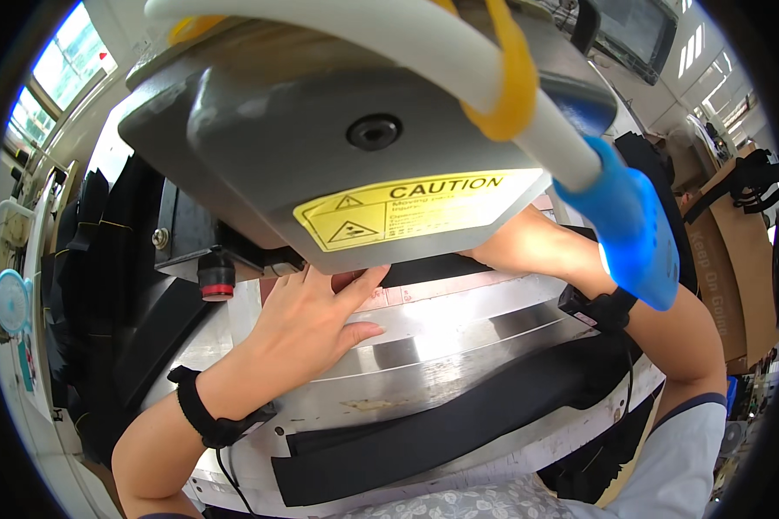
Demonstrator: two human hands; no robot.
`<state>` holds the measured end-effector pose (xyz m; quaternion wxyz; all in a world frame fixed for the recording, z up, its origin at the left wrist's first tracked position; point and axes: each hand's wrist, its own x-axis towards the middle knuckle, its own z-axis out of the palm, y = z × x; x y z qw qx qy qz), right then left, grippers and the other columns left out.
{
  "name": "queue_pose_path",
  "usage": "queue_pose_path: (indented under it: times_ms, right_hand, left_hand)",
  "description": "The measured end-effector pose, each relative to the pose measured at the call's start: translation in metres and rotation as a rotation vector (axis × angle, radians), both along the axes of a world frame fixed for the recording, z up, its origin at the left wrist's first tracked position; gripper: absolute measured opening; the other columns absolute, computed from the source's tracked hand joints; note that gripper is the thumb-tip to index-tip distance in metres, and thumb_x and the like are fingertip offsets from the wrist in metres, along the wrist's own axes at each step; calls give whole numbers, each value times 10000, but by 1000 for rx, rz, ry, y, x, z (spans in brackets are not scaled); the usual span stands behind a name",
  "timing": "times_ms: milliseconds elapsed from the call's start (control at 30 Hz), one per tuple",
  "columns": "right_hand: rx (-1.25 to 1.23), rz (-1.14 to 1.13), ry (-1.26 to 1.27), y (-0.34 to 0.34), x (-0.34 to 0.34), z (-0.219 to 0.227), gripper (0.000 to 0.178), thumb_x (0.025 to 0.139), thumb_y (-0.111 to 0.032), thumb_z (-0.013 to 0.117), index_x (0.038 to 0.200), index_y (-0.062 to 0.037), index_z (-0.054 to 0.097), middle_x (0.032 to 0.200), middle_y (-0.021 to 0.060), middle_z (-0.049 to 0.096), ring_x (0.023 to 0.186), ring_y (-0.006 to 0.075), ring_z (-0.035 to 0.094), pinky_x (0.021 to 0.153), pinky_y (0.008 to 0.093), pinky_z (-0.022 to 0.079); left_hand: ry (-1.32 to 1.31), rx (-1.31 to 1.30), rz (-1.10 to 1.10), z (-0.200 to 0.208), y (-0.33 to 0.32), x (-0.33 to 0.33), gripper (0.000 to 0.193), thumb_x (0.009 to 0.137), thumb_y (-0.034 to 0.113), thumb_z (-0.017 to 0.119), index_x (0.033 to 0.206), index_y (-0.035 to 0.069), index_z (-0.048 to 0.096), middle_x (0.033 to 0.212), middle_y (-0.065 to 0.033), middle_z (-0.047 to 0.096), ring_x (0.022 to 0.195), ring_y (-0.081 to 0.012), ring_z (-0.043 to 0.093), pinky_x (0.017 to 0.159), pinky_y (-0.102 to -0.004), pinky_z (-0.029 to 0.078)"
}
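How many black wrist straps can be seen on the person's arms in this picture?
2. One black strap is around the left wrist, below the left hand on the metal plate. The other strap is on the right wrist; the right hand is hidden under the grey machine head.

Left hand (307,324) lies flat, palm down, fingers together and pointing up toward the gap under the grey press head (320,147), fingertips touching the edge of a thin black strip (428,270) that sits at the back of the shiny metal plate (441,342). The strip is dark, flat and narrow, running sideways, its far edge tucked beneath the head. Right hand (506,246) reaches in from the other side, mostly hidden under the head, at the strip's right end. A second, longer black strip (424,437) lies curved along the plate's near edge, untouched.
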<state>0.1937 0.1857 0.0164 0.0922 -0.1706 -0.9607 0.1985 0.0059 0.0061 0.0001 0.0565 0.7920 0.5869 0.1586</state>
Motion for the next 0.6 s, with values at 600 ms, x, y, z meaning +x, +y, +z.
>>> queue_pose_path:
  times_ms: [600]
  right_hand:
    - [50,-44,-71,-23,11,8,277,809,-49,625,1082,-2,610,1034,172,625,950,334,594,840,406,459]
  left_hand:
    - [9,-61,25,0,6,3,612,803,330,700,1314,54,508,1156,-175,527,1044,-336,495,848,-432,422]
